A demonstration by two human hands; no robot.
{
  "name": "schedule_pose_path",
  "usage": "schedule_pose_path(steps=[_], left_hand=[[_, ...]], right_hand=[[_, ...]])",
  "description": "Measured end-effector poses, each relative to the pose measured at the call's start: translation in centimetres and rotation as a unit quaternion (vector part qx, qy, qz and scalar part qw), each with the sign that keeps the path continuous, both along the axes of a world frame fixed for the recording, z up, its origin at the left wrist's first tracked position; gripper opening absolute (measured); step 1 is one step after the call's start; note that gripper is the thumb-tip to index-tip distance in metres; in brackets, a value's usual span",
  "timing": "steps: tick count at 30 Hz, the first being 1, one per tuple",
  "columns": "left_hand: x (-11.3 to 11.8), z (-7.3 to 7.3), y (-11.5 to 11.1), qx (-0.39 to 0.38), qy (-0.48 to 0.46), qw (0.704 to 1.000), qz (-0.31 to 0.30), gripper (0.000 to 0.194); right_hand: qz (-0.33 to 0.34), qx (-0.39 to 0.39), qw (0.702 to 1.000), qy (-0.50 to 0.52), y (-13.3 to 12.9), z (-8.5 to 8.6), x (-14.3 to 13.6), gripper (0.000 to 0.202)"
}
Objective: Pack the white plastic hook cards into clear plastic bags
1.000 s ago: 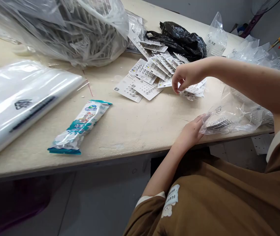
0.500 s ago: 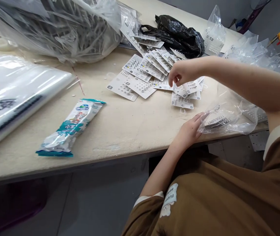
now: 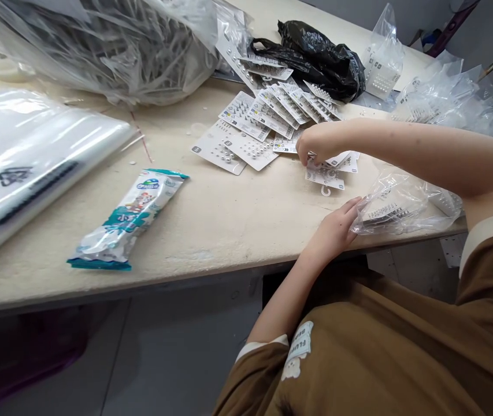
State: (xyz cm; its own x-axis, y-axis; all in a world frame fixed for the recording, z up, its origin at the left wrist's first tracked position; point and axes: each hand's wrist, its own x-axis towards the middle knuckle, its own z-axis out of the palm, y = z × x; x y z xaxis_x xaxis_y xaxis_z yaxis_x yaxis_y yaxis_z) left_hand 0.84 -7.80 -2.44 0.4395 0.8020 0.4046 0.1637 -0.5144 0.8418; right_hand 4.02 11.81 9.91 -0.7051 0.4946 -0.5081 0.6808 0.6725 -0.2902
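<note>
Cards point(image 3: 271, 118) lie around and beneath our curled right hand point(image 3: 315, 141). Our left hand point(image 3: 335, 228) touches a bag point(image 3: 402, 208); whether either grips, we cannot tell.

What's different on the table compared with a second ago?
A card now juts out from the pile of cards toward the near edge of the table. The right hand has shifted slightly that way; its grip is unclear. The left hand stayed at the clear bag; the packet stayed put.
</note>
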Motion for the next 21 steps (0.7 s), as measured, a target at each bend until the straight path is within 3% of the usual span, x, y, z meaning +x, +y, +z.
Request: schedule_pose_path(steps=[2, 4, 11, 14, 21], left_hand=[[0.0, 0.0, 0.0, 0.001, 0.000, 1.000, 0.000, 0.075], [0.0, 0.0, 0.0, 0.001, 0.002, 1.000, 0.000, 0.077], [0.1, 0.0, 0.1, 0.003, -0.003, 1.000, -0.001, 0.075], [0.1, 0.0, 0.1, 0.006, -0.001, 1.000, -0.001, 0.076], [0.1, -0.1, 0.1, 0.017, -0.016, 1.000, -0.004, 0.073]], right_hand=[[0.055, 0.042, 0.996, -0.058, 0.1, 0.3, 0.4, 0.016], [0.072, 0.053, 0.993, -0.079, 0.1, 0.8, 0.7, 0.026], [0.056, 0.045, 0.987, -0.146, 1.5, 2.4, 1.4, 0.030], [0.052, 0.050, 0.981, -0.177, 1.7, 1.9, 1.5, 0.013], [0.024, 0.033, 0.990, -0.137, 1.4, -0.3, 2.0, 0.017]])
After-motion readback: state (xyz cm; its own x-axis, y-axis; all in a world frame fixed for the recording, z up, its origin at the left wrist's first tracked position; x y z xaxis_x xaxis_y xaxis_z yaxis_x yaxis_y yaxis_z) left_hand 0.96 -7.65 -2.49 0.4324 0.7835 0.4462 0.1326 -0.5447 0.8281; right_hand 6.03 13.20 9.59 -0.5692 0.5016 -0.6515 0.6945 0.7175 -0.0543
